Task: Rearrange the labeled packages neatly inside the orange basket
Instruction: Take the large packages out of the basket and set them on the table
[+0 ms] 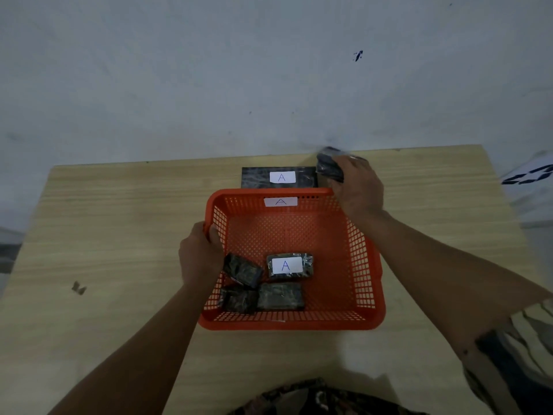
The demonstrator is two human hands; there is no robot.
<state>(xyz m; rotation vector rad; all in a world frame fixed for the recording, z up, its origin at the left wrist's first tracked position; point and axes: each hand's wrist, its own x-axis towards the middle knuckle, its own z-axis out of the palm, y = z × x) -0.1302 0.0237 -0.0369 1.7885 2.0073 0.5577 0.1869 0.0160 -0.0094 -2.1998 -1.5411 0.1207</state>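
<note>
An orange mesh basket (pixel 362 253) with an "A" label on its far wall stands mid-table. Inside, near the front left, lie several dark wrapped packages; one (pixel 289 265) shows a white "A" label face up, the others (pixel 243 269) (pixel 280 295) (pixel 238 301) show no label. My left hand (pixel 200 253) grips the basket's left rim. My right hand (pixel 356 187) is beyond the basket's far right corner, closed around a dark package (pixel 329 166) that is blurred. A larger dark flat package (pixel 254 178) with an "A" label lies on the table behind the basket.
The wooden table (pixel 119 235) ends at a pale wall just behind the flat package. A small dark mark (pixel 78 287) sits on the table at the left. White cloth with dark print (pixel 532 181) shows at the right edge.
</note>
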